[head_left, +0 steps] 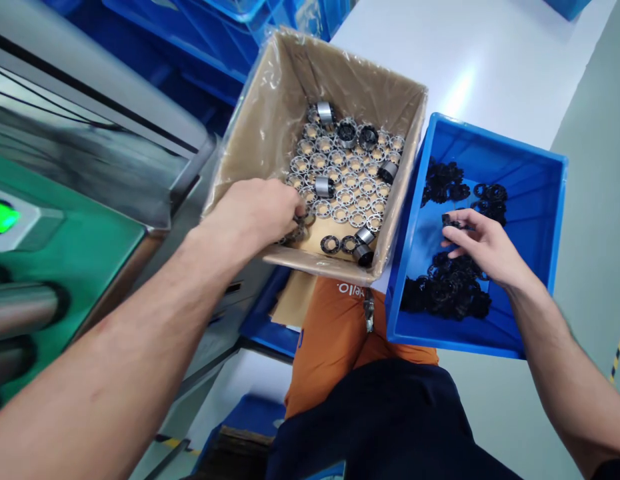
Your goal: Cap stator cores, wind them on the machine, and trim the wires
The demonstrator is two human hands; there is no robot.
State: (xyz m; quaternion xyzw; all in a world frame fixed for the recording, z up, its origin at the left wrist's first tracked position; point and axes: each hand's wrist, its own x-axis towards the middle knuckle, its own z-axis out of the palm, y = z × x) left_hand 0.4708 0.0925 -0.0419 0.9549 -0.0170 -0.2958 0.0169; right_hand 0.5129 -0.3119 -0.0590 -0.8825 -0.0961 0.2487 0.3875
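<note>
A cardboard box [250, 157] lined with clear plastic holds rows of metal rings [337, 159], with several silver-and-black cylinders [324, 187] among them. My left hand [265, 210] reaches into its near left corner, fingers bent around a ring-like part, partly hidden. To the right is a blue bin [537, 200] with piles of black rings [447, 287]. Over that bin, my right hand [477, 241] pinches a small black part [447, 223] between thumb and fingers. Two black-faced rings [331, 245] lie at the box's near side.
A white table [490, 60] extends behind both containers. Blue crates [215, 40] stand at the back left. On the left is a machine with a metal frame [140, 93] and a green surface [90, 220]. My lap is below the box.
</note>
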